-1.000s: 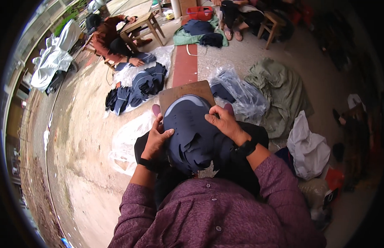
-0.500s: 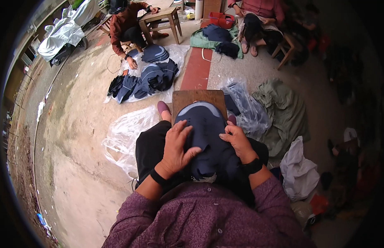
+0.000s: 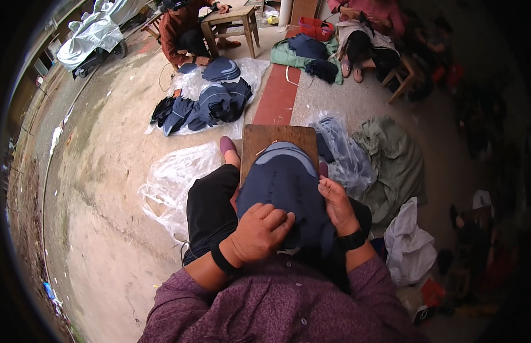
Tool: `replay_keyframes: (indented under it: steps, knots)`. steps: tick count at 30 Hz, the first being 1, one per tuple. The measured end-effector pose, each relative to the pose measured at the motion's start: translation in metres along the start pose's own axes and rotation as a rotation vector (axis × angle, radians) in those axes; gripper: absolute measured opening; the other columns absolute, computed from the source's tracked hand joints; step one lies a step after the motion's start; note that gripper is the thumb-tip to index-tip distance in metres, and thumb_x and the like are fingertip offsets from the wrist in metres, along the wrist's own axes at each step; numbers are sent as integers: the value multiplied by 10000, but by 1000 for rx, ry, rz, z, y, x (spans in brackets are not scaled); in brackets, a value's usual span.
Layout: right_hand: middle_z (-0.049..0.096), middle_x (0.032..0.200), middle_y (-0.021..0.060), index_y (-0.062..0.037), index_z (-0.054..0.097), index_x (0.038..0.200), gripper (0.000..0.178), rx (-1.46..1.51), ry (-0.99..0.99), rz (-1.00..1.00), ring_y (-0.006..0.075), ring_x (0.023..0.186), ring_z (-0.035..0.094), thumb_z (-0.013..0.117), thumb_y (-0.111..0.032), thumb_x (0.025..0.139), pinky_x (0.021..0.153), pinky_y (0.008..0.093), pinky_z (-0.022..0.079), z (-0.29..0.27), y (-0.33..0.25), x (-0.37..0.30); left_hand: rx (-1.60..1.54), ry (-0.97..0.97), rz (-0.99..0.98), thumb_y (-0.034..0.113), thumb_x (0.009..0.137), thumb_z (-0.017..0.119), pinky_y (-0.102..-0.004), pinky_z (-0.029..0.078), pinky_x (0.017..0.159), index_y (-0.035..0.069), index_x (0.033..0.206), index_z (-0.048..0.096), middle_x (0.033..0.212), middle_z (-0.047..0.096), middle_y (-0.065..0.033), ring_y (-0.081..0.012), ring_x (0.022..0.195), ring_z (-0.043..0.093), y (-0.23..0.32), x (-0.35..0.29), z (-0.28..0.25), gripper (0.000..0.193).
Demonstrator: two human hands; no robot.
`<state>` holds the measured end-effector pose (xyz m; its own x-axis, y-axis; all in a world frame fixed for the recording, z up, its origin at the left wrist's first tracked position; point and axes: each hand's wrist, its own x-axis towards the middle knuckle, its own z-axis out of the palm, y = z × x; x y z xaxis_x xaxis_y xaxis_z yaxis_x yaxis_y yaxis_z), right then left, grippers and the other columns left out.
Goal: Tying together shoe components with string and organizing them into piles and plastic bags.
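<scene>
Navy fabric: we have the navy fabric [image 3: 277,186] lying on the wooden bench between our knees, its near end toward our lap; we cannot count its layers.
Pale band: the curved pale band [image 3: 285,154] runs along the fabric's far, rounded end, facing up.
Left hand: our left hand [image 3: 259,230] hangs over the near part of the fabric, fingers curled in and thumb drawn close; we cannot tell whether any cloth is caught.
Right hand: our right hand [image 3: 336,207] is narrow, thumb and forefinger close together at the fabric's right edge; whether they pinch a layer, we cannot tell.
Step at the fabric: we judge this to be handling the layers, one hand at the side and one at the near end.
Next move on the fabric: it seems to call for a light fingertip pinch on the edge, with the far end kept lined up.
Wooden bench: we see the wooden bench [image 3: 257,135] bare beyond the band.
Plastic bags: a clear bag [image 3: 174,180] lies on our left, a bluish-clear bag [image 3: 357,166] on our right.
Plastic sheet: farther off, more navy pieces [image 3: 214,106] lie on the plastic sheet [image 3: 255,71].
</scene>
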<state>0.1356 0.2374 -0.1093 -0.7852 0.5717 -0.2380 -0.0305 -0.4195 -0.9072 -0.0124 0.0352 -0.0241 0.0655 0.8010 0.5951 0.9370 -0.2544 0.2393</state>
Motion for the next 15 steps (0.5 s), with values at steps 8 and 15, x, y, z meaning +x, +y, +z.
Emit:
replay_keyframes:
  steps: [8,15]
  knots:
    - [526,856,-2,-16,543,893,199,-7,61,-35,89,823,495,672,-157,836,726,243,419,19,5,-11,-207,-189,-57,182,662,680,-334,414,649,55,938,617,795,523,-53,-220,720,523,6,-6,26,311]
    - [526,885,92,22,517,931,339,-507,157,-296,162,860,489,716,-193,762,781,301,403,20,10,-8,-227,-56,-120,277,742,713,-417,433,826,29,1070,608,1041,585,-169,-332,946,574,11,38,-1,424]
